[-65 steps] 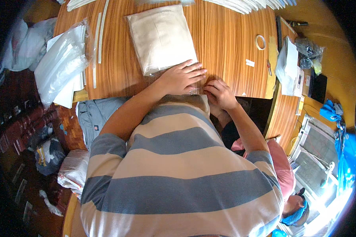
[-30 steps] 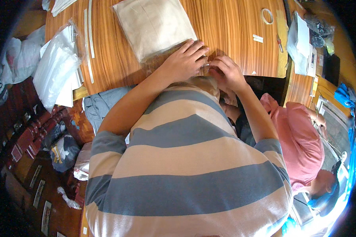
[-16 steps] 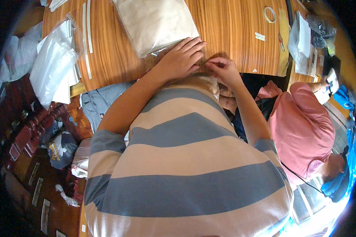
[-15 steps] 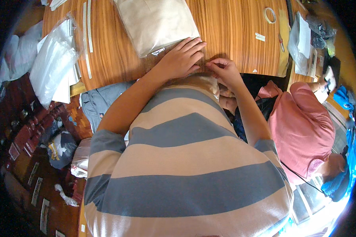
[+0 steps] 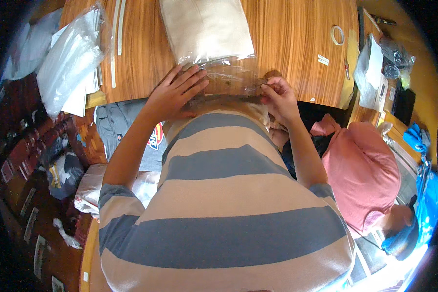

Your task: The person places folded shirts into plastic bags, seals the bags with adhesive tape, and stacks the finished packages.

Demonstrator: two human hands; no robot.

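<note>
Head camera view: you work at the near edge of a wood-grain table (image 5: 297,29), a folded cream cloth (image 5: 209,29) in its clear bag at upper centre, the bag's loose clear flap (image 5: 224,73) stretched toward your striped shirt (image 5: 228,194). Your left hand (image 5: 177,92) lies flat, fingers apart, at the flap's left side. Your right hand (image 5: 281,95) has thumb and fingertips together on the flap's right edge; exactly what is caught there is too small to tell.

The step appears to be handling the bag's open end. The next move seems to call for a level flap, steadied by your left palm while your right pinch guides the film without creasing it.

Your torso, close against the table edge, leaves the flap little room. At upper right sit a tape ring (image 5: 342,36), a white label (image 5: 323,60) and a red-handled tool (image 5: 347,71), all well apart from your fingers. Loose plastic bags (image 5: 73,61) crowd the upper left; a co-worker in pink (image 5: 362,170) bends at right.
</note>
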